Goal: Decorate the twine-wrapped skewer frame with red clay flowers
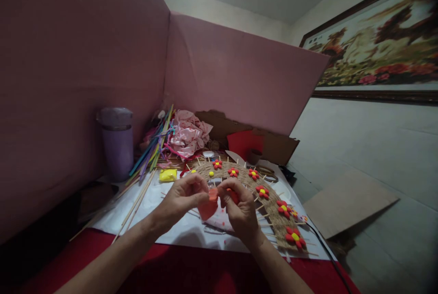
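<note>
My left hand point(186, 196) pinches a small orange-red packet point(208, 207), which looks like soft modelling clay in its wrapper. The fingertips of my right hand point(239, 207) are closed at the packet's upper edge. Between its fingers and palm shows a red lump point(233, 195), partly hidden, that looks like clay. Behind and right of my hands curves an arch of woven twine point(273, 209) over thin sticks. Red flowers with yellow centres, such as the red flower point(294, 237), sit along it. A lone yellow dot point(211, 173) lies on its left part.
A yellow packet point(168, 175) lies on white paper point(112, 216) over a red cloth. To the left stand a purple tumbler point(118, 148) and coloured pipe cleaners point(153, 141). Crumpled pink fabric point(190, 134), scissors point(267, 173) and brown cardboard point(280, 148) are behind. A black cable point(323, 244) runs along the right.
</note>
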`<state>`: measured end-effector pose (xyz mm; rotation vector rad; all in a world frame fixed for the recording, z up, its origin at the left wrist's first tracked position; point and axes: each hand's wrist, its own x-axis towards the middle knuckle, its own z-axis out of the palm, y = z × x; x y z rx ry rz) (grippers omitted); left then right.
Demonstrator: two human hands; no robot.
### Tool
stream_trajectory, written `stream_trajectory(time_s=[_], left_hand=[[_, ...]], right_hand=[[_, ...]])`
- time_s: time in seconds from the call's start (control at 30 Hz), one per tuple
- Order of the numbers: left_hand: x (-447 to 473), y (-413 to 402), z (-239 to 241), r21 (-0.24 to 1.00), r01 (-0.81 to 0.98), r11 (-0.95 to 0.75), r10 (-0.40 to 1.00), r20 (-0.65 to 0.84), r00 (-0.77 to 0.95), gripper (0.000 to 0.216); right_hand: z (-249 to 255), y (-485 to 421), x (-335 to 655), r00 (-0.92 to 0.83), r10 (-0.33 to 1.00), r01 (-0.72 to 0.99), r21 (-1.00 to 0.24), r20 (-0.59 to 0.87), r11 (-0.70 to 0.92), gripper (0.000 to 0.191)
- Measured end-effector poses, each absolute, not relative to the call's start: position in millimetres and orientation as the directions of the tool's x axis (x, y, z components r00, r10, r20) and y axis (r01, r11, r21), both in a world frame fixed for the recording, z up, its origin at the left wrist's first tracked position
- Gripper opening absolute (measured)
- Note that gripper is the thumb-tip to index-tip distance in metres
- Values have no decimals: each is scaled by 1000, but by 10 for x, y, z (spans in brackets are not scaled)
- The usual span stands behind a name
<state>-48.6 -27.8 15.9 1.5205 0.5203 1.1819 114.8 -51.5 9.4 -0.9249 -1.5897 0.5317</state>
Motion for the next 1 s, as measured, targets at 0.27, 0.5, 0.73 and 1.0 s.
stream_trajectory(time_s=[0.27, 0.5, 0.73, 1.0], left_hand=[[-495, -288, 140, 703, 142, -697, 686, 596, 417, 9], [-496, -233, 93, 718, 148, -680, 703, 582, 409, 12], [-502, -210, 85, 756, 154, -637, 743, 547, 386, 9], [-489, -195, 46, 687, 187, -702, 687, 586, 430, 13]], right_hand=[[103, -483, 1174, -97, 832, 344, -766, 546, 543, 17], [61, -465, 1175, -103, 850, 325, -790, 517, 520, 15], [18, -461, 1137, -143, 878, 337, -812, 457, 477, 13], [19, -433, 1148, -118, 900, 256, -863, 419, 436, 17]])
